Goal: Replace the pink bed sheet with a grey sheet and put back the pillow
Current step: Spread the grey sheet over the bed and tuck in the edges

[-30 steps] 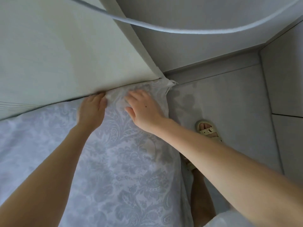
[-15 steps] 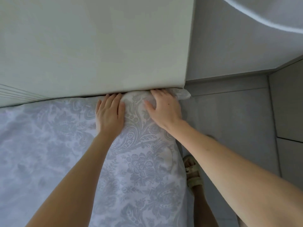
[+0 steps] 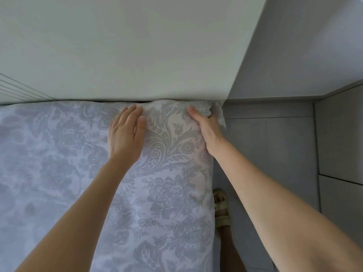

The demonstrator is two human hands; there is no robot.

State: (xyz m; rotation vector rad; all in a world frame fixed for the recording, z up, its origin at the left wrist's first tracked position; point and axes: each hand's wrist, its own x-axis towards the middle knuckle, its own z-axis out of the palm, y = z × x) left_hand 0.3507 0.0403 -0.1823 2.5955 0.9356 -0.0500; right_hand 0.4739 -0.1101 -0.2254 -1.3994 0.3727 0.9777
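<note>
Pressing flat-fingered, the left hand pinned the grey sheet at the far edge; the right hand clutched its far-right corner (flap loose), which could slip out untucked.

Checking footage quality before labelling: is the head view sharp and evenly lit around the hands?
Head view: soft, even light, no glare; faint shadows beside the left hand and right hand; grey sheet pattern crisp near them, smeared toward the left edge; wide-angle stretch swells the forearms at the bottom.
</note>
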